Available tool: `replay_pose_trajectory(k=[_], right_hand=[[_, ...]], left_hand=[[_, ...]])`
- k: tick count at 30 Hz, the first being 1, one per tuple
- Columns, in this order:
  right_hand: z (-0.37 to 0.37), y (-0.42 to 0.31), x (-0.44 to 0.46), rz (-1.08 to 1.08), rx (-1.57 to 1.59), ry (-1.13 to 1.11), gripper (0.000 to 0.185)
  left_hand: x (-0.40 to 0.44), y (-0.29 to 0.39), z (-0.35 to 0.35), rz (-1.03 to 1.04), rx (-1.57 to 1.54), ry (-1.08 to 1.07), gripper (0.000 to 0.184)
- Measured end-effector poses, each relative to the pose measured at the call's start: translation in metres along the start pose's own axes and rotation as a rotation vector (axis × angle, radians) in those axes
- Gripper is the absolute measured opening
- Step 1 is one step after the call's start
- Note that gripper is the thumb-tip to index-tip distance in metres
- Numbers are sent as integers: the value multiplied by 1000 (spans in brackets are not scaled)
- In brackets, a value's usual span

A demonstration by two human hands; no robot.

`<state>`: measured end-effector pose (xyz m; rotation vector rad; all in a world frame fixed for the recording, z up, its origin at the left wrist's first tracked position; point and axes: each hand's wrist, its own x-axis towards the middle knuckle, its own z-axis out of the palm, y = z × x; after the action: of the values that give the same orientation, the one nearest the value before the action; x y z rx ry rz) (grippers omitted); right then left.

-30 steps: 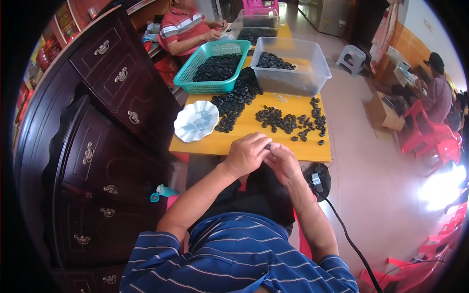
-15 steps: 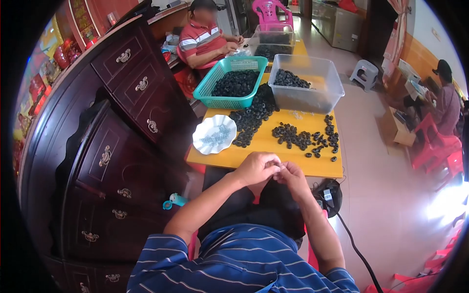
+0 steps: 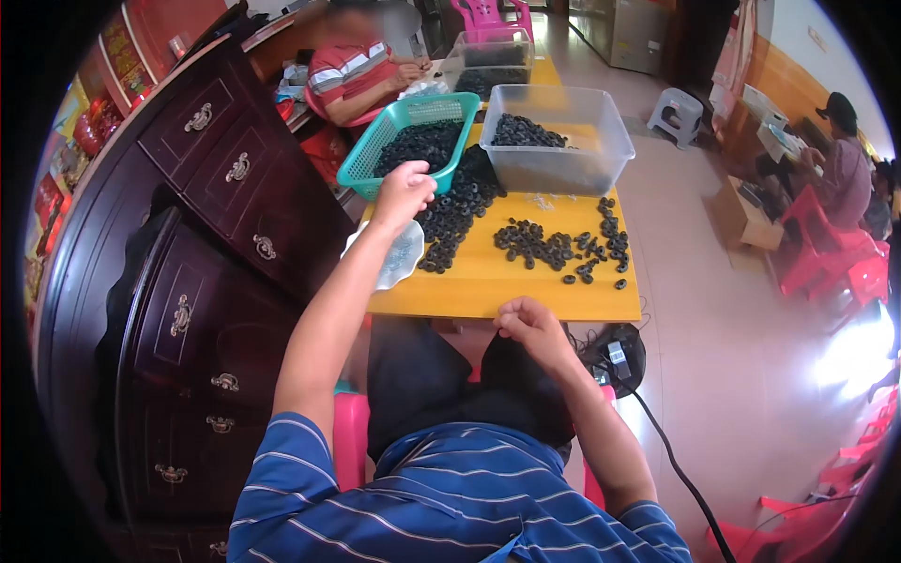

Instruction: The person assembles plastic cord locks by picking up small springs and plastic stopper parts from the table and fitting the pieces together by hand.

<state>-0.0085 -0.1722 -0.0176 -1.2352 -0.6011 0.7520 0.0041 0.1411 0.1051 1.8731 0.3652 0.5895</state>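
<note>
**Left hand (image 3: 404, 199) out by the basket (image 3: 361, 159), right hand (image 3: 531, 330) drawn in close**

The left hand reaches forward with its fingers curled in, their tips turned away from view, so whether it has hold of anything cannot be told. It overlaps the near end of the green basket; whether it touches the rim or hangs above it is unclear. Directly below its wrist lies the white scalloped plate (image 3: 409, 270), partly hidden by the arm, with tiny bluish bits on it.

Just right of the left hand, a dense pile of small black rings (image 3: 455, 218) spreads over the yellow tabletop (image 3: 479, 293). More black pieces (image 3: 427, 143) fill the basket beyond that hand.

The right hand is nearly closed, thumb against bent fingers, beside the near edge of the tabletop; anything between its fingertips is too small to make out. Straight beyond it sits a loose cluster of black rings (image 3: 533, 246), and farther to its right a straggling line of rings (image 3: 613, 239) runs away from it. Past the cluster, well beyond the right hand, stands a clear plastic tub (image 3: 554, 167) partly filled with black pieces.
</note>
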Motion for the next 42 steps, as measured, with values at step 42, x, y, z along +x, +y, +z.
replay_pose_trajectory(k=[42], right_hand=[[-24, -13, 9, 55, 742, 412, 19]], left_hand=[[-104, 17, 148, 635, 354, -469, 13]])
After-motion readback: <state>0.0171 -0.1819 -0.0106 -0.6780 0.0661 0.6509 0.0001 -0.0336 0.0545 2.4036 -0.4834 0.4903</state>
